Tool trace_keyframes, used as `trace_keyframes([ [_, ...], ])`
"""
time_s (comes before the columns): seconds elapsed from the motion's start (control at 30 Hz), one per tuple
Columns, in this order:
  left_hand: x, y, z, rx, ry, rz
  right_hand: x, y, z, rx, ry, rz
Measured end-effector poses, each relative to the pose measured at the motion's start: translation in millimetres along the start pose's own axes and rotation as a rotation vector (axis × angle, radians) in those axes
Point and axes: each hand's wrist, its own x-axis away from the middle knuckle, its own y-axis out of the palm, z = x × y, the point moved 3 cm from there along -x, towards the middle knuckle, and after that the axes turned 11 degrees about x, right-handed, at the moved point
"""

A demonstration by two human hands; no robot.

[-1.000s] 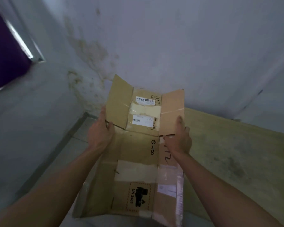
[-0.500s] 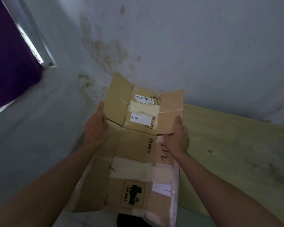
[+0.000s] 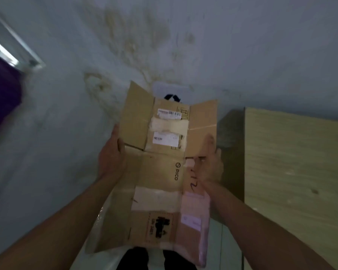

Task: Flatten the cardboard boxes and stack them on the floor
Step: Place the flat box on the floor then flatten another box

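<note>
A flattened brown cardboard box (image 3: 158, 172) with white labels, tape and "PICO" print is held out in front of me, its far flaps spread upward. My left hand (image 3: 110, 154) grips its left edge, thumb on top. On the right edge my right hand (image 3: 210, 162) holds the board, thumb lying over the top face near the flap slit. The fingers of both hands are hidden under the cardboard.
A stained pale wall (image 3: 183, 45) stands close ahead. A light wooden cabinet (image 3: 293, 162) stands at the right. Behind the far flaps peeks a white thing with a black mark (image 3: 171, 94). My dark trouser legs (image 3: 156, 258) show below over the tiled floor. A window frame (image 3: 18, 53) is upper left.
The view has tilted and shifted; the box has been carried closer to the wall and left of the cabinet. Both hands keep the same hold on its edges.
</note>
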Motion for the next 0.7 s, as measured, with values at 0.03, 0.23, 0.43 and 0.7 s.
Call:
trace_keyframes([
  [0.03,-8.6,9.1,-12.9,0.004,-0.009,-0.012,-6.7,12.5,-1.6,0.006,0.011,0.005],
  [0.23,-52.5,96.6,-101.7,-0.044,-0.053,-0.093,-47.2,107.6,17.2,0.043,0.082,0.009],
  [0.43,-80.5,203.7,-206.0,-0.076,-0.076,-0.215,-86.7,242.2,67.0,0.003,0.171,0.04],
  [0.7,-106.5,380.1,-385.0,-0.017,-0.034,-0.262,-164.9,446.5,143.4,0.005,0.17,-0.004],
])
